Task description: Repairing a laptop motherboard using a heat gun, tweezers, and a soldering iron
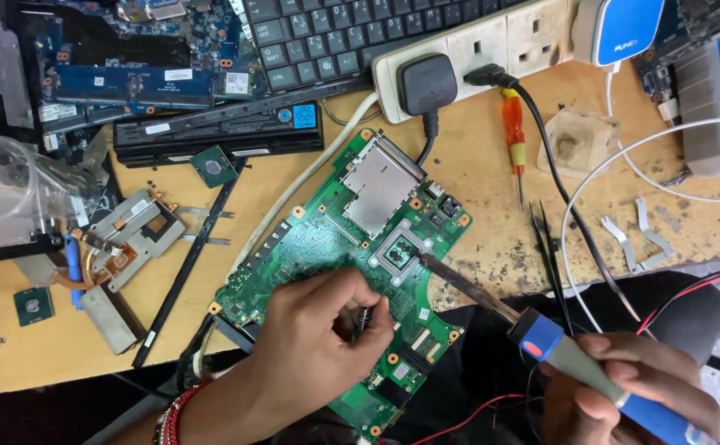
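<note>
A green circuit board [310, 239] lies tilted on the wooden bench, with a silver metal shield and a square chip socket [398, 254] near its middle. My left hand [318, 338] rests on the board's lower part, its fingers curled around a small dark object I cannot identify. My right hand [632, 383] grips a blue and grey soldering iron [566, 350], whose dark tip [426, 261] reaches the edge of the chip socket.
Tweezers [551, 255] and an orange screwdriver [514, 136] lie right of the board. A white power strip [475, 49], a keyboard [335, 33] and a black battery [220, 132] sit behind. A heat sink [121, 247] and loose chips lie left.
</note>
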